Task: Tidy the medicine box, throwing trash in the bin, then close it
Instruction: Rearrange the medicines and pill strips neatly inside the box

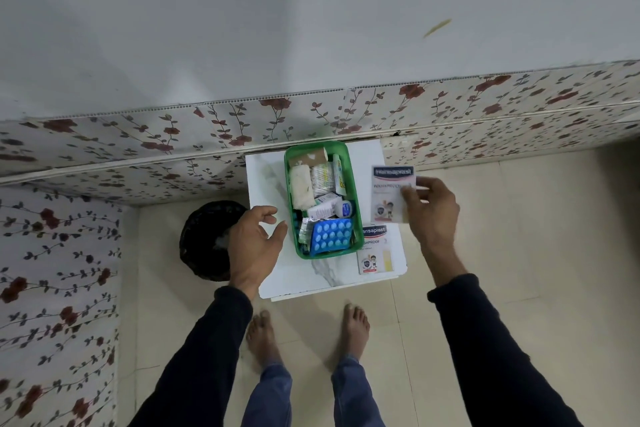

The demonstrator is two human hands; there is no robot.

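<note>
A green medicine box (356,204) stands open on a small white table (270,180). It holds a blue blister pack (330,236), a bandage roll (300,189), small cartons and a tube. My right hand (431,210) is to the right of the box and holds a Hansaplast plaster pack (389,192) upright above the table. A second Hansaplast pack (374,251) lies flat on the table, by the box's near right corner. My left hand (254,246) hovers with fingers spread at the box's left near side, holding nothing. No lid is visible.
A black bin (204,236) stands on the floor just left of the table, partly behind my left hand. A flower-patterned wall panel (138,149) runs behind the table and down the left side. My bare feet (308,333) are on the tiled floor in front.
</note>
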